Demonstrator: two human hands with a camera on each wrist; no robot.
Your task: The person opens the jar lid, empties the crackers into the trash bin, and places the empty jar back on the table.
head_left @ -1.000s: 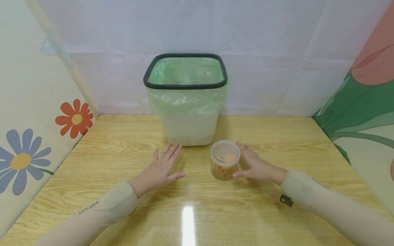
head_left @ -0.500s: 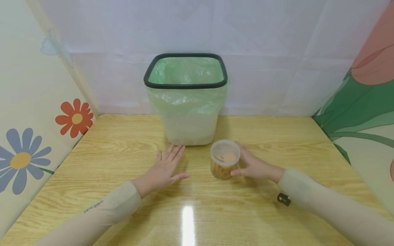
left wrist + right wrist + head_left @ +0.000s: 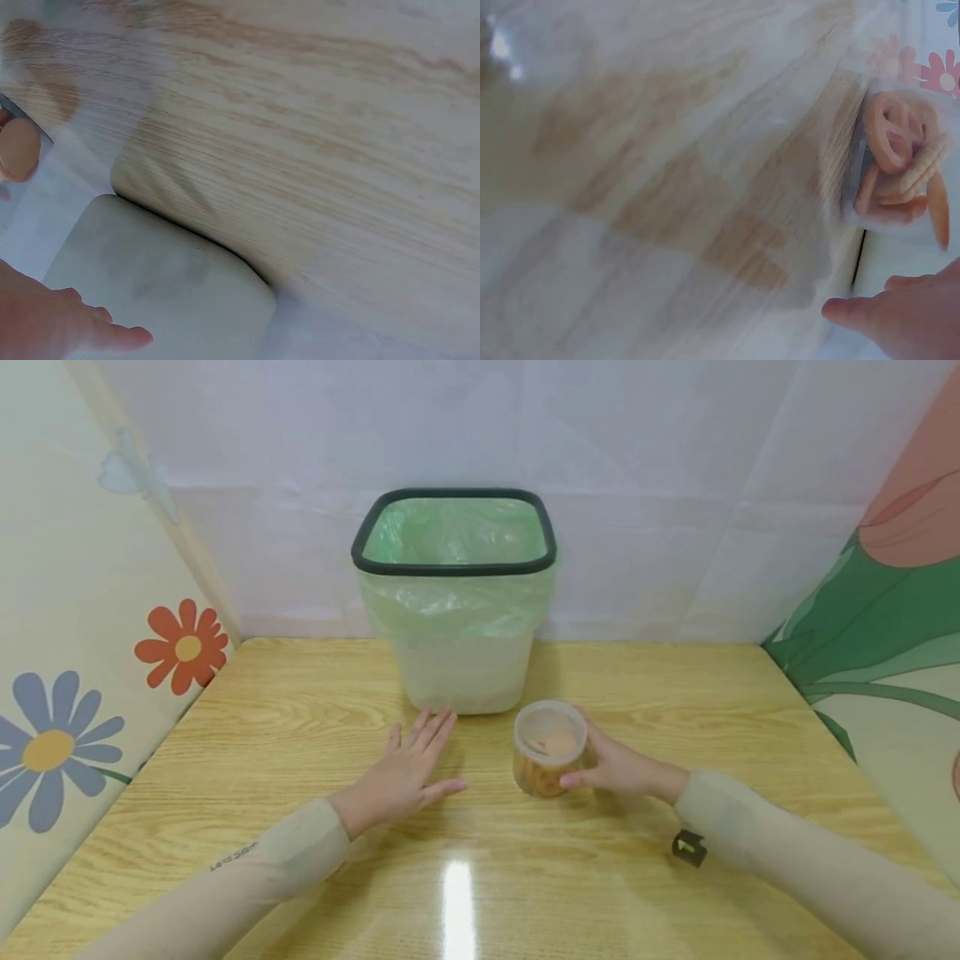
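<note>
A round clear plastic jar [image 3: 550, 752] with a pale rim stands on the wooden table, right of the middle. Inside it are pretzels [image 3: 904, 135] and other brown snack pieces. My right hand [image 3: 615, 764] holds the jar from the right, thumb over its front and fingertips partly hidden behind it. The left hand [image 3: 397, 781] hovers low over the table, palm down, fingers spread towards the bin's base. A pale bin [image 3: 465, 668] with a green liner bag [image 3: 457, 602] and a black rim stands behind the jar.
A white cloth [image 3: 645, 527] hangs behind the table [image 3: 637, 893]. Panels with painted flowers flank both sides. A small black clip-like piece [image 3: 688, 847] shows below my right sleeve. Light glares off the table's front.
My right hand has edged left, its thumb further across the jar's front. My left hand has drifted slightly right. The jar and bin have stayed in place.
</note>
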